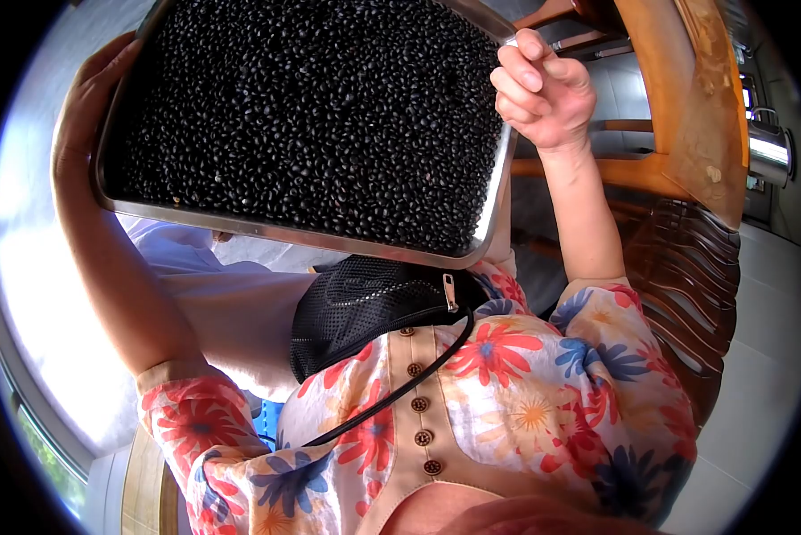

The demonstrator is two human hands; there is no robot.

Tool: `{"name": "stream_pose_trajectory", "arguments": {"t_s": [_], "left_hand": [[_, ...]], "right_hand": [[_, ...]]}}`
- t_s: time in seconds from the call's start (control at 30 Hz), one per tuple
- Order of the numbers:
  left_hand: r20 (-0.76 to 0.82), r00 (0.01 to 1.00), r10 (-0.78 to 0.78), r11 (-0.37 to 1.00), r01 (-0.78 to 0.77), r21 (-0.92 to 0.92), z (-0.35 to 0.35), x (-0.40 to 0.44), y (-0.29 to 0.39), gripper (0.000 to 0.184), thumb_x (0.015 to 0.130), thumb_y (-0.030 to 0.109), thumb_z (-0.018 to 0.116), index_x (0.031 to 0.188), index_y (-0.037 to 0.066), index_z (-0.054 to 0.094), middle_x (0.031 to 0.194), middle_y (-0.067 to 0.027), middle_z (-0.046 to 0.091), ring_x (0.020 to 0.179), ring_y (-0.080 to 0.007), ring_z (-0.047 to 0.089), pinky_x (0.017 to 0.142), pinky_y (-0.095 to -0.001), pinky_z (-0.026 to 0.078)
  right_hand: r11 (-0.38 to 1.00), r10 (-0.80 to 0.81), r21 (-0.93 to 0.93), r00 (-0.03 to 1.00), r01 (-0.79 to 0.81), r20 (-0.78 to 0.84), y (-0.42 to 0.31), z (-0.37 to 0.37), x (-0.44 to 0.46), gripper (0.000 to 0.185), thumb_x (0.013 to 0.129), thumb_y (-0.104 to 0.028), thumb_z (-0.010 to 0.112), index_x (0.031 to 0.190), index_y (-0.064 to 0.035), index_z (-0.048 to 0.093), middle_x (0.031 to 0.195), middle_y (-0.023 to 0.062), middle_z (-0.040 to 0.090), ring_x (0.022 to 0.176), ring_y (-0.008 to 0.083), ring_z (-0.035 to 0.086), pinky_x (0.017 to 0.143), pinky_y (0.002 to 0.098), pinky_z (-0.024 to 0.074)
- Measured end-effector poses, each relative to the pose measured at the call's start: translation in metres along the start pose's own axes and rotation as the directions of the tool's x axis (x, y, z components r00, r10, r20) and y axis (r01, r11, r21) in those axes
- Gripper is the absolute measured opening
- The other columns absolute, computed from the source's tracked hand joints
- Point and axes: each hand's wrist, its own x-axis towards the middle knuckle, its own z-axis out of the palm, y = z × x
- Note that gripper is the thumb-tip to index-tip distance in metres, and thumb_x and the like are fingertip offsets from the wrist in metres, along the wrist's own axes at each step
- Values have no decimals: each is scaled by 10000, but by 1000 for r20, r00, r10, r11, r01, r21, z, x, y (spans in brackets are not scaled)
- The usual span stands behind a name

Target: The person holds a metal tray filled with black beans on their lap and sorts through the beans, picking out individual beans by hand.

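A rectangular metal tray fills the upper middle of the head view, tilted slightly. Small shiny black beans cover its bottom in a thick layer. Along the tray's left side, my left hand grips the edge, and part of its fingers is hidden behind the rim. My right hand is at the tray's upper right rim, palm side toward me. Its fingers are curled in toward the thumb; whether something small is between them, I cannot make out.
A black mesh bag with a zipper hangs on a cord at my waist, below the tray. To the right stand a wooden table and a slatted wooden chair. A shiny metal container is farther back.
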Motion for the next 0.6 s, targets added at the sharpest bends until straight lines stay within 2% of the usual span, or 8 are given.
{"name": "stream_pose_trajectory", "arguments": {"t_s": [0.17, 0.2, 0.27, 0.33, 0.37, 0.43, 0.5, 0.6], "left_hand": [[-64, 997, 30, 999, -27, 41, 4, -7, 4, 450, 860, 262, 651, 1207, -8, 556, 986, -106, 660, 855, -139, 639, 773, -230, 511], [-74, 997, 19, 999, -17, 33, 3, -7, 3, 458, 856, 266, 656, 1211, -3, 555, 998, -110, 659, 871, -144, 637, 789, -235, 506], [-115, 993, 1, 1000, -2, -13, 8, -11, 5, 453, 857, 261, 654, 1227, 21, 552, 1036, -123, 648, 891, -161, 633, 797, -238, 506], [-131, 991, -6, 1000, 5, -8, 10, -15, 9, 455, 855, 263, 657, 1227, 23, 552, 1061, -125, 639, 913, -166, 626, 808, -243, 500], [-124, 992, -1, 1000, 3, 15, 10, -14, 9, 458, 852, 267, 663, 1218, 13, 554, 1067, -121, 634, 926, -162, 620, 814, -246, 495], [-124, 992, 6, 999, -2, 32, 8, -12, 7, 455, 851, 267, 666, 1206, 4, 559, 1073, -117, 630, 940, -156, 614, 822, -248, 490], [-142, 990, 12, 1000, -9, 21, 6, -11, 4, 439, 854, 258, 663, 1199, 5, 567, 1072, -119, 631, 941, -154, 614, 826, -248, 489], [-119, 992, 44, 999, -45, -6, 4, -12, 4, 440, 858, 262, 658, 1208, 11, 564, 1073, -125, 630, 951, -159, 613, 829, -247, 487]], "right_hand": [[960, 22, -266, 976, -81, -216, 10, 14, 0, 171, 887, -47, 483, 1011, -19, 598, 612, -4, 463, 469, 53, 321, 392, 172, 257], [920, -2, -373, 950, -121, -314, 14, 24, 2, 129, 886, -36, 522, 969, -21, 619, 576, -61, 441, 469, 14, 329, 410, 153, 260], [704, -80, -680, 929, -204, -362, 24, 35, 10, 106, 883, -39, 551, 950, -21, 631, 606, -74, 474, 494, -8, 356, 430, 147, 272], [465, -114, -847, 932, -257, -345, 33, 44, 18, 84, 881, -63, 594, 926, -18, 649, 637, -94, 509, 537, -39, 390, 478, 138, 299], [394, -86, -874, 935, -285, -343, 36, 46, 21, 100, 886, -64, 590, 943, -12, 652, 620, -94, 498, 541, -25, 390, 498, 149, 317], [422, 75, -840, 937, -341, -342, 37, 50, 25, 110, 882, -75, 600, 946, -15, 667, 623, -92, 504, 544, -13, 385, 513, 166, 337], [342, 217, -846, 910, -409, -352, 35, 45, 23, 131, 875, -102, 617, 952, -20, 682, 640, -72, 548, 561, -15, 418, 525, 181, 365], [391, 124, -843, 929, -369, -349, 42, 49, 33, 132, 875, -103, 616, 952, -19, 682, 624, -75, 539, 558, -15, 418, 512, 174, 349]]}}
